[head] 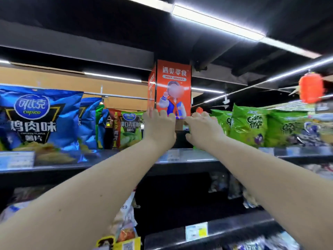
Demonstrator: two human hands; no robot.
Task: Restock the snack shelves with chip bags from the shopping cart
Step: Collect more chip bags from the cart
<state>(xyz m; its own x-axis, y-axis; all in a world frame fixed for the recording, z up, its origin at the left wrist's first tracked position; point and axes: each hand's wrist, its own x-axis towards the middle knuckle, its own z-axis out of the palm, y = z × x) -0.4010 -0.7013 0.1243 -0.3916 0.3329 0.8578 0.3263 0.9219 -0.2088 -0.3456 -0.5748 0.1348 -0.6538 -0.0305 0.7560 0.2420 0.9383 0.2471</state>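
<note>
Head view shows the left hand (pixel 158 128) and right hand (pixel 204 129) in a gap on the dark metal shelf (pixel 198 160), between shiny green chip bags (pixel 246 125). Fingers are bent; what they grasp, I cannot tell. I should part bags gently.

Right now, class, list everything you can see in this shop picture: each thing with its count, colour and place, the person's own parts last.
blue Copico chip bags: at least two, blue, top shelf, left
green Copico chip bag: one, green, top shelf, left of the hands
green snack bags: at least three, green, top shelf, right
pillar sign: one, orange, behind the shelf gap, centre
lantern: one, red, hanging upper right
price labels: several, pale, top shelf's front edge
ceiling lights: several strips, white, overhead
lower-shelf bags: several, mostly pale, blurred
left hand: one, reaching into the shelf gap, grip hidden
right hand: one, beside it, grip hidden
</note>
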